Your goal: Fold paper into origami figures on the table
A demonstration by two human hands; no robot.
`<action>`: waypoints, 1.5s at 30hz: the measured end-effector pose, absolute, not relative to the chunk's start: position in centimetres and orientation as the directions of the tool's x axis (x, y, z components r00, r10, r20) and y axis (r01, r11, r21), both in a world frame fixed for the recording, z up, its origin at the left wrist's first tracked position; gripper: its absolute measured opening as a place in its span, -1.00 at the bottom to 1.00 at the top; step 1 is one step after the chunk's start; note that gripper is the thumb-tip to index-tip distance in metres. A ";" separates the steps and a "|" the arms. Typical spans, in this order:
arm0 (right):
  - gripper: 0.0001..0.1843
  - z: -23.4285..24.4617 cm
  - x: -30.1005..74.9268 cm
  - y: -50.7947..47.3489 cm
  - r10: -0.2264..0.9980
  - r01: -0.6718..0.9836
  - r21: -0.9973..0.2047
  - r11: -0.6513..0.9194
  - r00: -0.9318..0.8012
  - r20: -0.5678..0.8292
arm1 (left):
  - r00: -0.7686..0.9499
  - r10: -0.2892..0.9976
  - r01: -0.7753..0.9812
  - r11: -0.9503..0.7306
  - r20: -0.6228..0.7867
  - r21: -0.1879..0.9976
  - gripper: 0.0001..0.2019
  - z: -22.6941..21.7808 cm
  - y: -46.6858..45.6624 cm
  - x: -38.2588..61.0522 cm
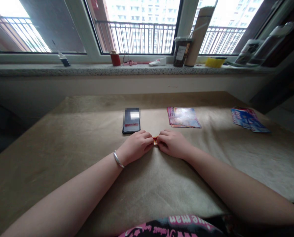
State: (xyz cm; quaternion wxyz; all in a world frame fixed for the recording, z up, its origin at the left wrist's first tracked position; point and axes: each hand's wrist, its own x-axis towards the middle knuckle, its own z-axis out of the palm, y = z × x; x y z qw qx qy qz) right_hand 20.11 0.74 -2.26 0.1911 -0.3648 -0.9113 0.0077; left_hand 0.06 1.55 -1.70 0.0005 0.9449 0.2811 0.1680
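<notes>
Both hands meet over the middle of the table, gripping a small red-and-orange piece (155, 141) between them. Most of it is hidden by the fingers, so its exact kind does not show. My left hand (139, 144), with a silver bangle at the wrist, pinches its left end. On the right end, the curled fingers of my right hand (172, 143) are closed. Just beyond my left hand lies a dark phone (131, 121), its screen partly blurred. A fanned stack of shiny pink picture cards (185, 117) rests past my right hand.
More blue and red cards (249, 120) lie at the table's far right. A brown cover (70, 138) spreads over the table. On the granite windowsill (92, 70) stand a red bottle (115, 58), a dark jar (182, 52), a tall tan tube (200, 36) and a yellow item (214, 62).
</notes>
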 end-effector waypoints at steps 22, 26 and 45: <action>-0.90 -3.2 19.9 1.7 0.799 0.689 -0.406 0.601 -0.527 0.289 | 0.806 0.511 0.532 -0.847 0.298 0.012 -0.84 -1.2 1.1 -0.2; -0.92 -3.1 19.9 1.7 0.810 0.694 -0.419 0.586 -0.514 0.282 | 0.777 0.531 0.568 -0.823 0.339 -0.014 -0.82 -1.5 1.1 -0.2; -0.88 -2.7 21.5 1.3 0.666 0.610 -0.270 0.745 -0.653 0.361 | 0.805 0.527 0.571 -0.814 0.274 -0.112 -0.86 -1.2 0.4 0.3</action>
